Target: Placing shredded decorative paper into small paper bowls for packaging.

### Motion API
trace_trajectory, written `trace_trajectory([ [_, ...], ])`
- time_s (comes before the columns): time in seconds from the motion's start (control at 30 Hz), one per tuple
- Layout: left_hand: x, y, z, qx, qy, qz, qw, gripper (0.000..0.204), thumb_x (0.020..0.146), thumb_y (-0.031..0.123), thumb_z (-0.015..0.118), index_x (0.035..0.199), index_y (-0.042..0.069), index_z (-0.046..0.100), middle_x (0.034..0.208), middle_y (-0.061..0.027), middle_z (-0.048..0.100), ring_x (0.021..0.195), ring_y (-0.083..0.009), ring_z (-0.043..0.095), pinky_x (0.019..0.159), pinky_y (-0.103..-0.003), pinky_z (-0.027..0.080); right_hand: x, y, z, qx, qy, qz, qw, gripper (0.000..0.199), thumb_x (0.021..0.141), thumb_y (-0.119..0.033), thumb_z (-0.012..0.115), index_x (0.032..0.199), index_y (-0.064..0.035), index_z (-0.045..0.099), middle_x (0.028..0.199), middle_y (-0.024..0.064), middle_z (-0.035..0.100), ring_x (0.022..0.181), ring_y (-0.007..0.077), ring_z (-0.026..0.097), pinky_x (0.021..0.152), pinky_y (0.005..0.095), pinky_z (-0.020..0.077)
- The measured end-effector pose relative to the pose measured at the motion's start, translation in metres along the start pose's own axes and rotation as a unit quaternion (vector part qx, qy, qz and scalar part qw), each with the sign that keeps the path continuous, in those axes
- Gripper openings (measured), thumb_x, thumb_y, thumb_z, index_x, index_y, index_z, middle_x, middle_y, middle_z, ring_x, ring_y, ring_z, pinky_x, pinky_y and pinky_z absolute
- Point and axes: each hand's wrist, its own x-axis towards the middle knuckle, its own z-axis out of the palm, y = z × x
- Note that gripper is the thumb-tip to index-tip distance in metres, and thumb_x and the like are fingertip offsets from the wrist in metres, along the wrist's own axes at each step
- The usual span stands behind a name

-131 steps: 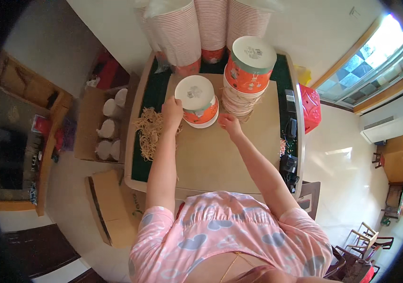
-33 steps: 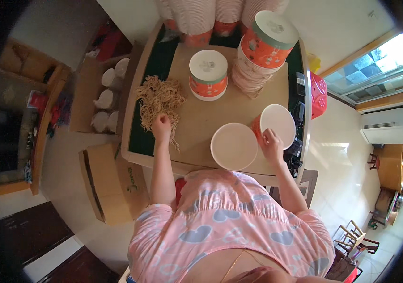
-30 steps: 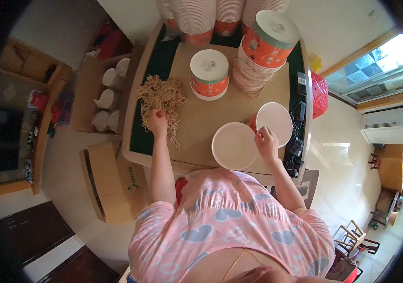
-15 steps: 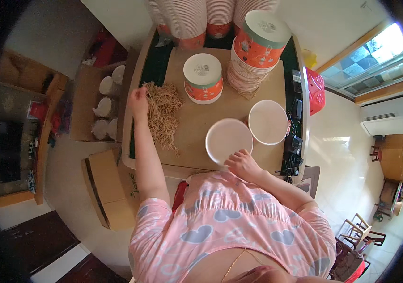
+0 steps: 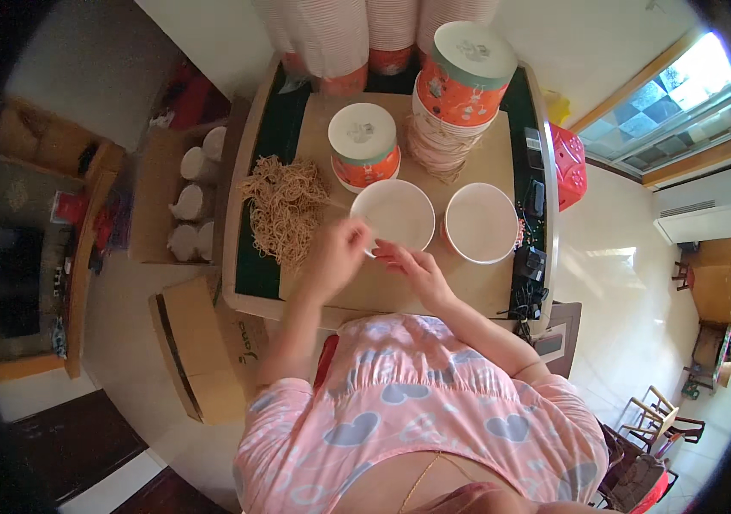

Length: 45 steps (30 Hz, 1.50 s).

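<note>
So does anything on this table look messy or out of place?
Two spots look untidy. The tan strands on the left lie in a loose tangle, straddling the cardboard sheet and the green tabletop. Small reddish bits also lie scattered beside the right-hand open tub, which shows no damage.

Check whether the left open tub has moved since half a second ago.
Yes: the left open tub has shifted away from the table's near edge, closer to the lone upturned tub.
</note>
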Motion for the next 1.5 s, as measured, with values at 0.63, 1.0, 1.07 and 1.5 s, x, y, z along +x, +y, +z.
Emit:
trace_trajectory([
  [0.63, -0.056, -0.010, 0.093, -0.035, -0.039, -0.056, 0.997, 0.016, 0.082, 0.020, 0.060, 0.077, 0.005, 0.061, 0.067, -0.0143, 0.061, 0.062, -0.0346, 0.060, 0.052, -0.041, 0.045, -0.055, 0.018, -0.036, 0.081, 0.052, 0.243, 0.965, 0.031, 0.095, -0.026, 0.044, 0.106, -0.0004, 0.058, 0.094, 0.0064, 0.061, 0.089, 0.0141, 0.058, 0.080, 0.0269, 0.0469],
  [1.0, -0.070, -0.026, 0.103, 0.115, -0.204, 0.026, 0.972, 0.017, 0.078, 0.022, 0.061, 0.077, 0.005, 0.062, 0.072, -0.0172, 0.061, 0.070, -0.0356, 0.060, 0.063, -0.042, 0.047, -0.028, -0.002, -0.051, 0.203, 0.113, 0.102, 0.967, 0.021, 0.096, -0.022, 0.043, 0.091, -0.0044, 0.054, 0.069, 0.0005, 0.052, 0.061, 0.0091, 0.050, 0.056, 0.0221, 0.0416],
  [1.07, -0.069, -0.029, 0.105, 0.123, -0.228, 0.033, 0.965, 0.017, 0.078, 0.021, 0.061, 0.076, 0.004, 0.061, 0.075, -0.0169, 0.062, 0.072, -0.0351, 0.060, 0.064, -0.042, 0.047, -0.026, -0.002, -0.062, 0.195, 0.075, 0.086, 0.974, 0.022, 0.095, -0.024, 0.044, 0.091, -0.0049, 0.055, 0.067, -0.0018, 0.049, 0.059, 0.0067, 0.046, 0.052, 0.0204, 0.0372],
  [1.5, 0.045, -0.036, 0.151, 0.104, 0.031, 0.025, 0.994, 0.027, 0.075, 0.027, 0.065, 0.086, 0.003, 0.057, 0.080, -0.0150, 0.059, 0.082, -0.0322, 0.059, 0.074, -0.042, 0.046, -0.028, -0.014, -0.066, -0.199, 0.189, -0.039, 0.961, 0.023, 0.093, -0.024, 0.048, 0.094, -0.0069, 0.064, 0.052, -0.0082, 0.037, 0.046, -0.0005, 0.031, 0.041, 0.0178, 0.0222],
])
